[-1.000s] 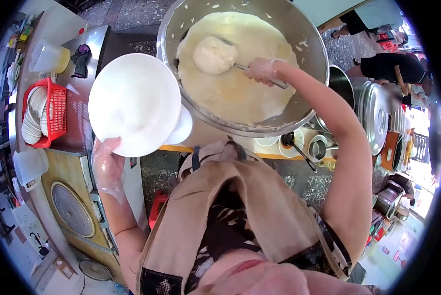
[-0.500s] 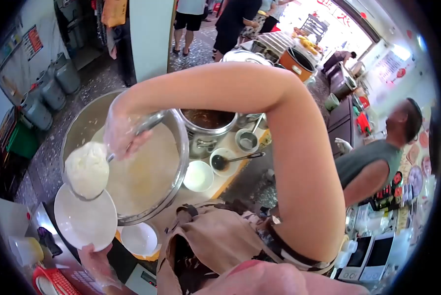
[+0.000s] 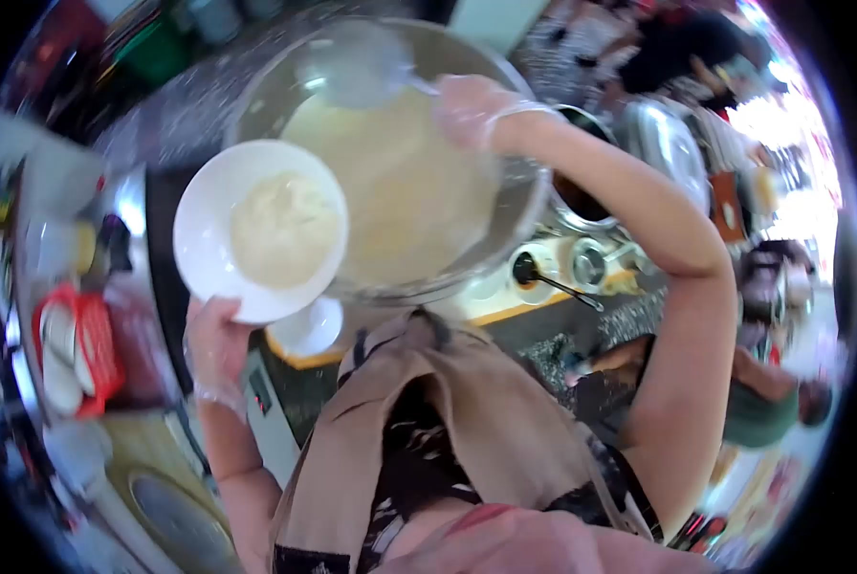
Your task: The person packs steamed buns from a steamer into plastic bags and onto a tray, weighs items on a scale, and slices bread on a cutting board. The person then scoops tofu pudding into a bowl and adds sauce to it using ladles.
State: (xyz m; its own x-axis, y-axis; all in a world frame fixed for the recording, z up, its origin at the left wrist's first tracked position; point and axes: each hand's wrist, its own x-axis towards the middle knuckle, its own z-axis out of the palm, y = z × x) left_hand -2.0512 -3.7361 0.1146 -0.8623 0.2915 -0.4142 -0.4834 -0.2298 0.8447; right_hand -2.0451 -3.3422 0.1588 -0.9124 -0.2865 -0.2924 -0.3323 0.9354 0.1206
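Observation:
My left hand (image 3: pixel 220 346), in a clear glove, grips the lower edge of a white bowl (image 3: pixel 197 225). Soft white curd (image 3: pixel 287 230) lies in that bowl, which overlaps the near left side of a big metal pot (image 3: pixel 522 225). Pale liquid with a tan patch (image 3: pixel 400 206) fills part of the pot. Over the pot's far side, my gloved right hand (image 3: pixel 476 113) is closed round the handle of a broad, shallow ladle (image 3: pixel 357 69), smeared by motion. Below the held bowl stands a second white bowl (image 3: pixel 312 327).
Right of the pot are a bowl of dark sauce with a spoon (image 3: pixel 534 270), a small metal pan (image 3: pixel 589 263) and a lidded metal vessel (image 3: pixel 666 143). A red basket (image 3: pixel 103 349) stands at left. A person in a grey-green top (image 3: pixel 761 402) is at right.
The curd has gone from the ladle into the held bowl. My right hand and ladle have swung away over the pot's far side. The view has turned and tilted down.

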